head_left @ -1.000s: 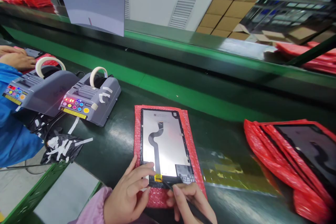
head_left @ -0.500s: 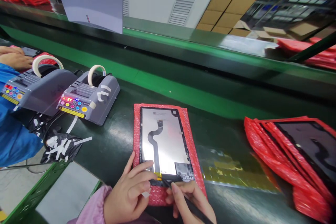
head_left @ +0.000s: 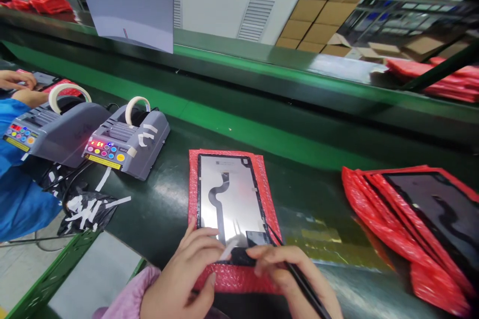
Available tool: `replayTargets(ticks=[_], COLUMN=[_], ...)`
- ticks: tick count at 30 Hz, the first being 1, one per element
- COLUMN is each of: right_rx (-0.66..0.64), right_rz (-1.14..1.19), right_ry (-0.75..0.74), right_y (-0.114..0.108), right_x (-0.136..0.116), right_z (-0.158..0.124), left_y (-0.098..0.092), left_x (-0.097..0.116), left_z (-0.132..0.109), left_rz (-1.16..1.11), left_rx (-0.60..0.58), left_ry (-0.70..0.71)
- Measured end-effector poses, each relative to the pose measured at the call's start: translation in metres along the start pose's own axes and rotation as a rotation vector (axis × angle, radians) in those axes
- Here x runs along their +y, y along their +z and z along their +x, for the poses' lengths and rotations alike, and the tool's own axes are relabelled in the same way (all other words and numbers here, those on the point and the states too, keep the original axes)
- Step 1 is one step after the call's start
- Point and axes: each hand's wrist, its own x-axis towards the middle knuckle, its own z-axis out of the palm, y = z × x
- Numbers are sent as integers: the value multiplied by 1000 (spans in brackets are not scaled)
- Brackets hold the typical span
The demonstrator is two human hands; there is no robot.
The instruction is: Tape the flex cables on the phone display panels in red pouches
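Observation:
A display panel [head_left: 239, 204] with a silvery back and a black frame lies on a red bubble-wrap bag [head_left: 194, 184]. A dark, wavy flex cable [head_left: 219, 214] runs down it. My left hand [head_left: 190, 264] rests over the panel's lower left corner, with a small strip of white tape [head_left: 229, 248] at its fingertips. In my right hand [head_left: 295, 274], closed at the lower right, are black tweezers [head_left: 305, 286], their tip pointing up across the panel's right edge. Its thumb and forefinger touch the dark strip along the panel's lower edge. My fingers hide part of that edge.
Two grey tape dispensers [head_left: 127, 139] stand at the left, by a black bag covered in tape scraps [head_left: 86, 209]. A co-worker's hands [head_left: 22, 84] are beyond them. A sheet of amber tape [head_left: 329, 239] and another panel [head_left: 437, 199] in red wrap lie at the right.
My right hand has shifted right, and the tweezers' tip has swung up, away from the yellow tab on the cable. The white tape strip has moved onto the panel's lower edge.

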Motion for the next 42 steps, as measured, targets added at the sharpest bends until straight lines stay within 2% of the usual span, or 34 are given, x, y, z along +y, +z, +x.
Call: replayTargets(ticks=[2,4,6,9,11,15,17,22,31,33,36,38,40,41,42], right_rx=[-199,-275,-227,-112,-125,-359,-401,-371,-348,-308,-153,-50,23,47,73], right_rz=[-4,4,24,22,-16,38,99,55,-151,-222,-428,-545,-595,-613,-638], right_ry=[6,68,123,112,112,198,207,158,23,-3,-55,-92,-119,-127,-129], right_y=[3,8,12,16,20,34,40,44,48,51,54,49,36,27,16], right_x=[-8,-17,-28,-44,-49,-34,-20,3,5,3,-3,-6,-6,-5,-2], right_z=[13,29,48,79,99,122,125,124,127,133,142,142,136,130,123], left_y=[0,2,5,5,1,-9,-11,-9,-3,-2,-2,-9,-26,-37,-51], left_x=[6,8,7,0,-8,-24,-31,-34,-36,-35,-35,-41,-52,-59,-66], left_z=[3,4,4,3,5,14,17,23,34,34,30,24,17,13,9], left_rz=[-77,-102,-90,-28,37,219,315,436,518,507,363,50,-313,-442,-502], left_rx=[-12,-13,7,90,171,263,252,160,136,147,156,291,557,708,811], left_ry=[-1,-7,-31,-85,-97,-80,-87,-96,-108,-109,-129,-245,-418,-495,-534])
